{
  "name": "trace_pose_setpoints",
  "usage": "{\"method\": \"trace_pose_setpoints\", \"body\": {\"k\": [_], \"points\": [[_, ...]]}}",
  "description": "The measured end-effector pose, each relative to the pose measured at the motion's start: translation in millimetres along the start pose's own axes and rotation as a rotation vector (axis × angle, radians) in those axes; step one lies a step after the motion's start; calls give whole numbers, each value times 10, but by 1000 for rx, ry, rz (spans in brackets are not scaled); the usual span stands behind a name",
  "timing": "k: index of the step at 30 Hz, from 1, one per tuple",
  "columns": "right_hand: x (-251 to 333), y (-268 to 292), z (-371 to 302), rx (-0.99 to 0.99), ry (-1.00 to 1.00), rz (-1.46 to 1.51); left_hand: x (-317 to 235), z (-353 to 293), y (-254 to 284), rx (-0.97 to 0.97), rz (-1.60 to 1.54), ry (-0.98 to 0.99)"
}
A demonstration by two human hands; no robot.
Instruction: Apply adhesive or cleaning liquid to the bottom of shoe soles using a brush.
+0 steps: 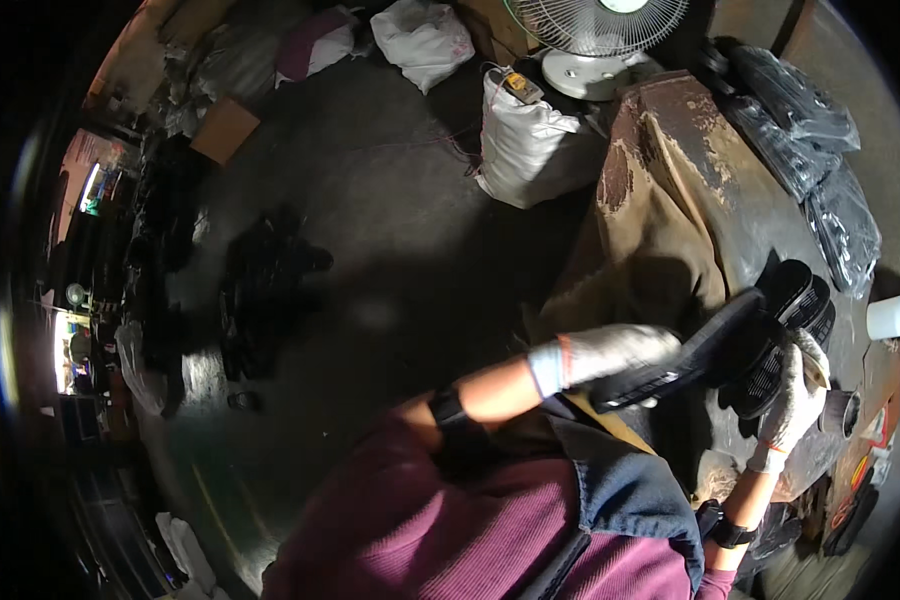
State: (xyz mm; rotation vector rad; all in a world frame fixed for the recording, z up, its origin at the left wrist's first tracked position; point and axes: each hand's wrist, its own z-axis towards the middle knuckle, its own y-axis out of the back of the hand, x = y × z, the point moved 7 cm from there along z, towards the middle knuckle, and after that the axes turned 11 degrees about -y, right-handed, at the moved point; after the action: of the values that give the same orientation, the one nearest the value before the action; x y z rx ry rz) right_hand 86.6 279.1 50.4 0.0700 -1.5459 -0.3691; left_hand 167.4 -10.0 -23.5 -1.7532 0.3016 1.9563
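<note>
My left hand, in a pale work glove, grips the end of a long black slipper held slanting over the bench. My right hand, also gloved, has its fingers curled round a small pale object that I cannot make out. It is beside a group of black slippers with fine white markings, lying close together on the bench. A dark cup-shaped container stands just right of my right hand. The slipper partly hides what lies under it.
A worn brown cover drapes over the bench. Clear-wrapped black packages lie along its far right, near a white cup. Beyond stand a fan and a white sack with a yellow meter on top.
</note>
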Motion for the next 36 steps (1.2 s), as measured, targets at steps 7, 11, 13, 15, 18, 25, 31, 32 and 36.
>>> {"method": "trace_pose_setpoints", "body": {"k": [7, 11, 13, 15, 18, 25, 31, 32, 36], "points": [[384, 310, -59, -106, 107, -117, -789, -1748, 1767, -653, -1294, -652], [386, 664, -148, -175, 188, -203, -749, -2587, 2847, -1572, -817, -1016], [469, 634, -180, -204, 183, -285, -298, -2602, 3266, -1386, -963, -967], [545, 559, -225, -259, 84, -424, 314, -1822, 3196, -889, -1562, -963], [728, 381, -308, -247, -3, -459, 598, -432, 2344, -727, -296, -543], [462, 1129, -348, -399, 86, -75, 514, 1750, -53, -328, 326, -67], [224, 1839, -657, -582, 48, -5, 424, 2118, -617, -265, 991, 16], [163, 1881, -668, -609, 43, -8, 439, 2114, -559, -249, 1003, -13], [23, 2215, -562, -655, 222, -207, 530, 2185, -228, -44, 907, -6]]}}
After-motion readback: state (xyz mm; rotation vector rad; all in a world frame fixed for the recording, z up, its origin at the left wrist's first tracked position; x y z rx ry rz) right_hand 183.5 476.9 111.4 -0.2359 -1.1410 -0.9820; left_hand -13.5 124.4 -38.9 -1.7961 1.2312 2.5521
